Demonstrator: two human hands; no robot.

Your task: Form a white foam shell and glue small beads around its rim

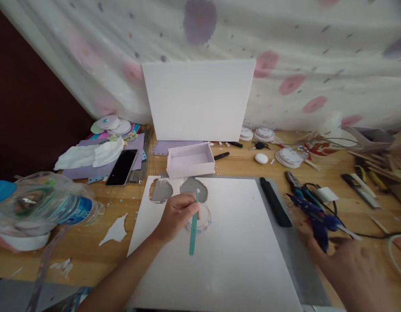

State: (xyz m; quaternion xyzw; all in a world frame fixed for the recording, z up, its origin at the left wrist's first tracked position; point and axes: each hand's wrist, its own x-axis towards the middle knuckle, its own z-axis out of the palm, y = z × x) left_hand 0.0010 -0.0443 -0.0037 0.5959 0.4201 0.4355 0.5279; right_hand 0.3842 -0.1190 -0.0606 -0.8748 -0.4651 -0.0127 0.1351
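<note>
My left hand pinches teal tweezers upright over a white board. A tiny pale piece shows at the tweezers' upper tip. Behind the tweezers a thin ring with small pale blue bits lies on the board, partly hidden by my hand. Two rounded openings cut in white sheet show grey at the board's far left. On the right, my right hand, smeared by motion, has its thumb and fingers around the handle of a blue hot glue gun. A glue stick pokes from the gun's rear.
A pale pink box stands behind the board. A black tube-shaped object lies along its right edge, near pliers and a white plug. On the left are a phone and a plastic bottle. A blank canvas leans behind.
</note>
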